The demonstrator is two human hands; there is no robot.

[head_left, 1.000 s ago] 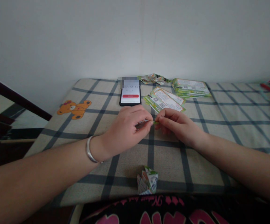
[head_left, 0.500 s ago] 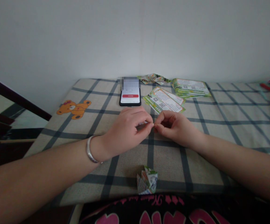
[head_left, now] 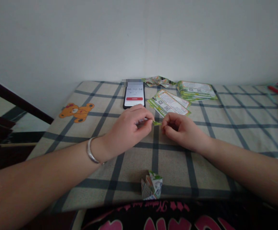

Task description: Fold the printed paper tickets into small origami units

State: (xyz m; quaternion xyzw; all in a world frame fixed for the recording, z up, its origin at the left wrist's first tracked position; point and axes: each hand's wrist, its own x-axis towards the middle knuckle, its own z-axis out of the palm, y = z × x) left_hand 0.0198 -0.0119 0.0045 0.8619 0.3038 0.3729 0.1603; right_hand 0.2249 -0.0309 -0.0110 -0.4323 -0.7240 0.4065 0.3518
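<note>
Between my two hands stretches a small green folded piece of paper (head_left: 156,123), mostly hidden by fingers. My left hand (head_left: 129,127), with a silver bangle at the wrist, pinches its left end between thumb and fingertips. The thumb and curled fingers of my right hand (head_left: 184,131) are closed at its right tip; the exact contact there is hard to see. Nearer to me, at the table's front edge, stands a small folded paper shape (head_left: 152,186) with pointed flaps, printed in white, green and orange.
A phone (head_left: 134,98) with a running timer lies behind my left hand. Printed flyers (head_left: 171,102) lie beside it, with a flyer stack (head_left: 197,90) and crumpled folded paper (head_left: 159,81) along the wall. A bear picture (head_left: 76,112) is on the checked tablecloth (head_left: 227,127) at left.
My hands have drawn slightly apart, the left one shifting left and a little away from me. The green paper now shows between the fingertips. The phone's digits have become visible.
</note>
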